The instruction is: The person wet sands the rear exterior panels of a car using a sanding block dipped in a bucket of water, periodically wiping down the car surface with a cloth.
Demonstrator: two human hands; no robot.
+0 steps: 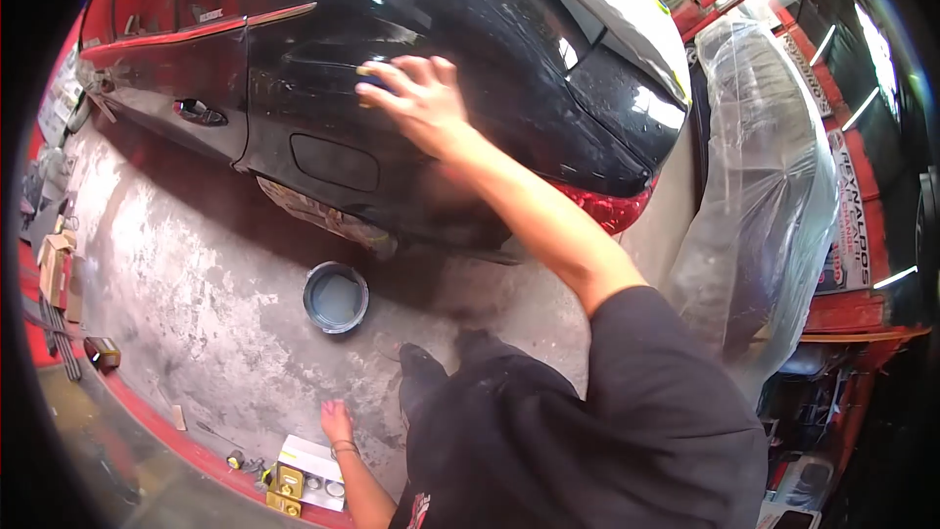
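Observation:
My right hand point(423, 103) reaches out over the rear side panel of a black car point(323, 108). Its fingers are closed around a small dark block with yellowish edges point(370, 80), which is partly hidden by the hand and lies against the paintwork. Low at my side hangs my left hand point(336, 421), small in view, its fingers loosely apart and holding nothing. A round bucket point(336, 299) of cloudy liquid stands on the floor between me and the car.
A plastic-covered vehicle point(764, 176) stands at right. White covering point(646, 0) lies over the car's rear glass area. Gold containers and a white box point(311, 460) sit near the red floor edge at lower left. Cardboard boxes point(61, 274) are at far left.

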